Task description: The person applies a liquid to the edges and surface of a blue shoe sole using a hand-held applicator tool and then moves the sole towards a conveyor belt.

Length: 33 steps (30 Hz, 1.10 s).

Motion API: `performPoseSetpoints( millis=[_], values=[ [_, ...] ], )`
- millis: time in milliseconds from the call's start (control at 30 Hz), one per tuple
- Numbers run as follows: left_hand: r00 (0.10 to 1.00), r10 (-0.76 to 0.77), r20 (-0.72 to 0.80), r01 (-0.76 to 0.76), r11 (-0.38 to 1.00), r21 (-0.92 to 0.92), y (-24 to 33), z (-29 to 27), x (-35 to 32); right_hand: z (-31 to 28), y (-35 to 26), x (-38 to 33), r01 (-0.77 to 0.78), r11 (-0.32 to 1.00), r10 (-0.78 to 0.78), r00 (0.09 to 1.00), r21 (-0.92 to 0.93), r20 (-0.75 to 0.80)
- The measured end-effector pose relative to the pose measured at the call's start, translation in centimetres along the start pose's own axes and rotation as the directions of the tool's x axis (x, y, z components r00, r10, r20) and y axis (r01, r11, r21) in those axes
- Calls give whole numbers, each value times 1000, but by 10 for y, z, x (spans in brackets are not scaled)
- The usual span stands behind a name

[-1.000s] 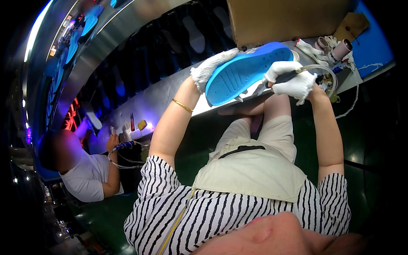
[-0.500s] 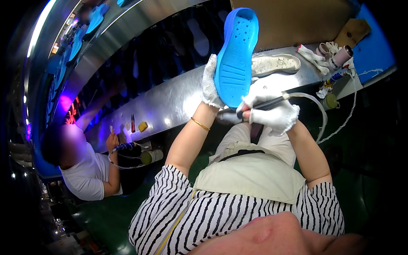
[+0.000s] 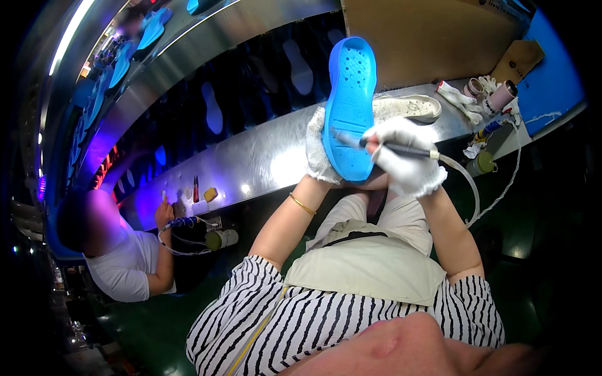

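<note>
I have the blue sole (image 3: 352,113) gripped at its left edge in the gloved left hand (image 3: 318,153), narrower end away. The gloved right hand (image 3: 407,169) grips a black tool (image 3: 411,151), its blurred tip over the sole; I can't tell if they touch. Beyond the right hand I see a white sole (image 3: 421,108) on the bench (image 3: 251,164).

Steel bench (image 3: 254,161) is shining: smooth metal. Above bench, blue shoe sole (image 3: 352,103) is showing low-sheen, ribbed, perforated plastic or foam; left glove (image 3: 318,153) is looking rough, knit cloth. Behind bench, cardboard box (image 3: 426,47) is reading matt.
</note>
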<state>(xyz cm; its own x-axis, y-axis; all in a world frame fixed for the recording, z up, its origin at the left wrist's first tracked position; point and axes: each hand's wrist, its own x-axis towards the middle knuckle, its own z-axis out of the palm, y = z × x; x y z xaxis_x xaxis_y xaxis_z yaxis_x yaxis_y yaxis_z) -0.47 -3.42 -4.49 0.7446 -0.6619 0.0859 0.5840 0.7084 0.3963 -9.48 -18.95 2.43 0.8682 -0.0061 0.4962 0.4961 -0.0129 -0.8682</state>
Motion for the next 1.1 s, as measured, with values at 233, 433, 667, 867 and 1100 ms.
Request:
performPoseSetpoints(
  millis=[233, 433, 667, 867, 1100],
  values=[
    [1000, 0, 1, 0, 999, -51, -10, 20, -10, -3, -8, 10, 212, 963, -191, 972, -168, 136],
    [993, -97, -68, 104, 990, 98, -15, 53, -16, -35, 16, 44, 25, 998, -41, 950, -55, -309],
    [987, -47, -153, 63, 993, 104, -9, 45, -12, -37, 12, 26, 176, 933, -140, 981, -313, 132],
    [978, -92, -188, 128, 974, 189, -2, 44, -12, -42, -3, 31, 429, 760, -306, 899, -487, 314],
    [979, 29, -203, 48, 930, 365, 5, 39, -15, -42, -28, 7, 465, 769, -177, 815, -439, 552]
  ],
)
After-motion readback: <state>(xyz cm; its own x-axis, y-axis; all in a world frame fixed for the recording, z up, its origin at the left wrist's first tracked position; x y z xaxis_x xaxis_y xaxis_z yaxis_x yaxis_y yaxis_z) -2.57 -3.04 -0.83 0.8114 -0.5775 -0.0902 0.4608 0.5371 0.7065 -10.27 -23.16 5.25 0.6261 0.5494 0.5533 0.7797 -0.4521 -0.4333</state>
